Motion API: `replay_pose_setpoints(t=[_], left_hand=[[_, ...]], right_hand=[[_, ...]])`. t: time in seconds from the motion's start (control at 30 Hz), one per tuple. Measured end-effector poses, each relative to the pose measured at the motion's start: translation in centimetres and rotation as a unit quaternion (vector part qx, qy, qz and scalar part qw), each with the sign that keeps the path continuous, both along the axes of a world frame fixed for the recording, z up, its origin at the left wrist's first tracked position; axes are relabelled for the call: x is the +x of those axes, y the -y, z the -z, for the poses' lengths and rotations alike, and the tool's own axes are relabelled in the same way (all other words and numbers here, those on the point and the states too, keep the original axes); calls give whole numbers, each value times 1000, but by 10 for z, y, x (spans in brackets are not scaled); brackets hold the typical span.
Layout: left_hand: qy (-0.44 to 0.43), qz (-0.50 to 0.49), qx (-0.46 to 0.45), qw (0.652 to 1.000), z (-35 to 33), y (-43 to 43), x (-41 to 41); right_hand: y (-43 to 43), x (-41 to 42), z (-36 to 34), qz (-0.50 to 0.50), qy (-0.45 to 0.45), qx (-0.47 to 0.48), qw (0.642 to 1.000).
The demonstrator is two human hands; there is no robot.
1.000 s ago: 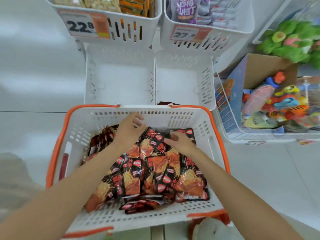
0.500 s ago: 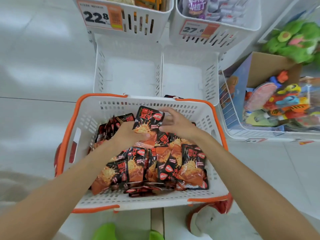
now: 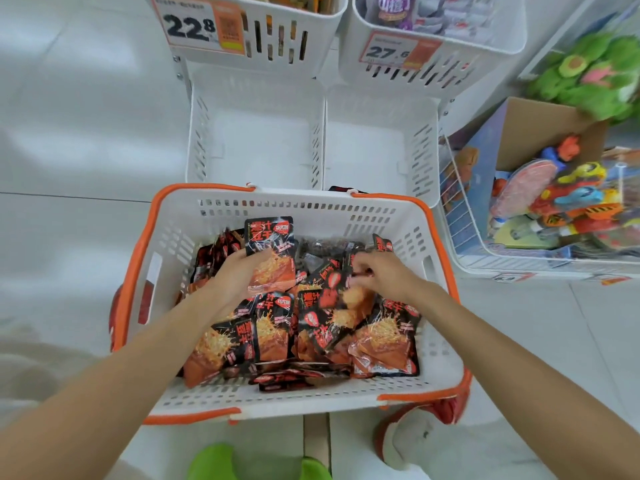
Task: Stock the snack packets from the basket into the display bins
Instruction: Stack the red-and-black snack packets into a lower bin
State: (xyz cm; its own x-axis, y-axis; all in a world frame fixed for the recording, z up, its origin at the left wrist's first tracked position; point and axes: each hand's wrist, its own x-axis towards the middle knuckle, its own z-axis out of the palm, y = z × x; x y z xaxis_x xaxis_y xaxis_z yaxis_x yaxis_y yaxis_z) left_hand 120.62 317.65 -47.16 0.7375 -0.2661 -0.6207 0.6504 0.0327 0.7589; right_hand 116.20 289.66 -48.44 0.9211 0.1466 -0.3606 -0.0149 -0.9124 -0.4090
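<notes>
- White plastic with an orange rim, the basket [image 3: 311, 206] sits nearest the person. It holds the whole stock, so the job looks barely begun.
- Two display bins lie just beyond its far wall, side by side, the left bin [image 3: 259, 147] and the right bin [image 3: 377, 150]. Neither shows any packets in it.
- The snack packets [image 3: 381, 341] lie in a loose, overlapping heap across the basket floor.
- The held packet [image 3: 272, 251] stands upright above the heap, towards the far left of the basket.
- The left hand [image 3: 239, 271] grips it by its lower half, fingers [image 3: 256, 258] clamped on the foil.
- The right hand [image 3: 384, 273] is down in the heap, its fingers [image 3: 362, 271] curled at a packet's top edge. I cannot tell whether they have hold of it.
- To do this step well, gather a few packets facing the same way. Lift them clear of the far wall, then set them flat in one bin rather than tossing them.
</notes>
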Motion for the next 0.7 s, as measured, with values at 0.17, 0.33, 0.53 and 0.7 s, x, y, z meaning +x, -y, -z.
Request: replay_pose_setpoints(t=[0.17, 0.33, 0.53, 0.7], left_hand=[[-5, 30, -52, 998, -4, 14, -2], [17, 75, 20, 997, 8, 12, 4], [-6, 45, 10, 999, 15, -17, 13], [-21, 38, -17, 999, 8, -22, 15]], right_hand=[[-36, 11, -38, 235, 1, 307, 922], [-55, -2, -25, 123, -95, 231, 960], [-55, -32, 32, -149, -44, -139, 978], [-40, -14, 7, -2, -24, 21, 999]])
